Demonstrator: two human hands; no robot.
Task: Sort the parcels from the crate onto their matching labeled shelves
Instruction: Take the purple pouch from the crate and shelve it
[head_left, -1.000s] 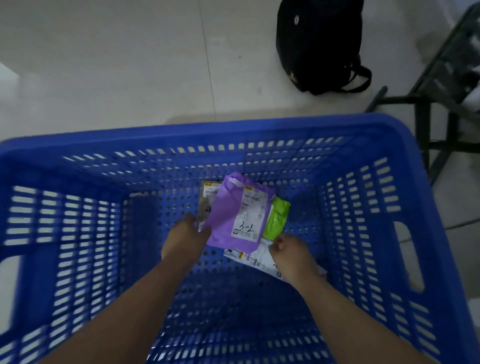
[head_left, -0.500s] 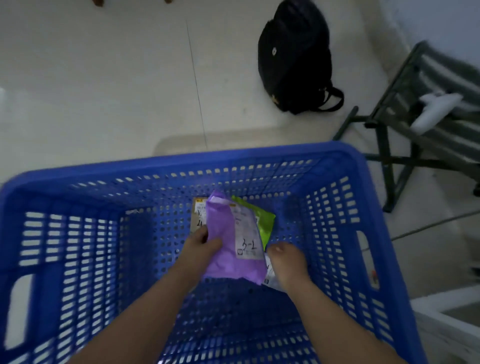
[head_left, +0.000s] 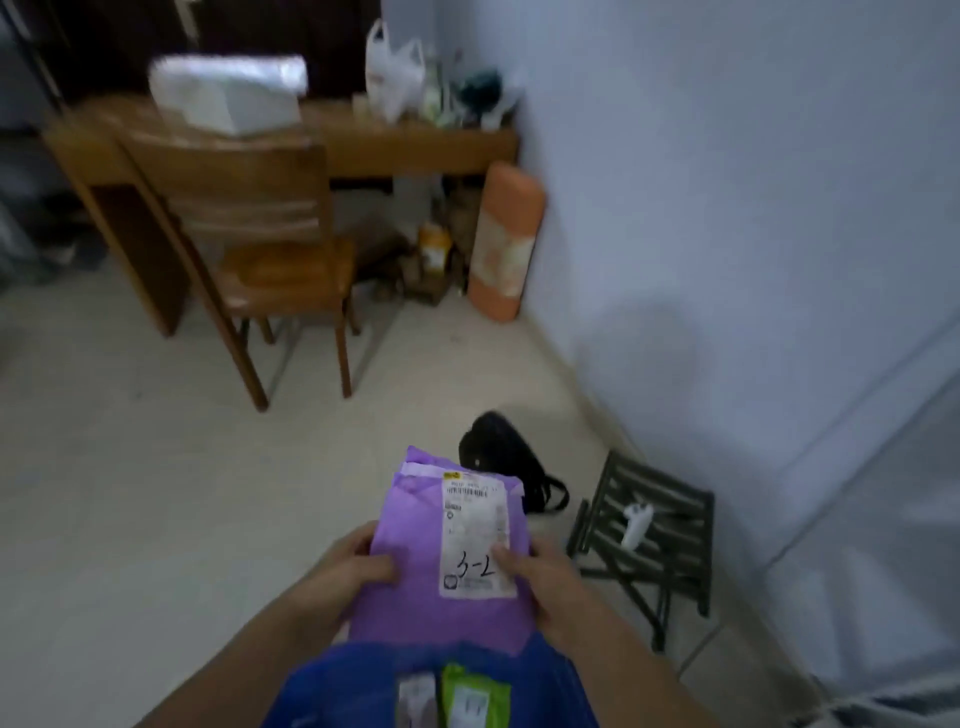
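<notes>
Fingers of the left hand (head_left: 349, 570) curl round the purple parcel's (head_left: 415, 561) left edge; the right hand (head_left: 545, 570) pinches its right edge, thumb on the white label (head_left: 475, 535) marked "3-2". The parcel is held up just above the blue crate (head_left: 337, 686), where a green parcel (head_left: 475, 696) lies. Keep the label facing up and unobscured, and carry it two-handed to the matching shelf, which isn't in view.
</notes>
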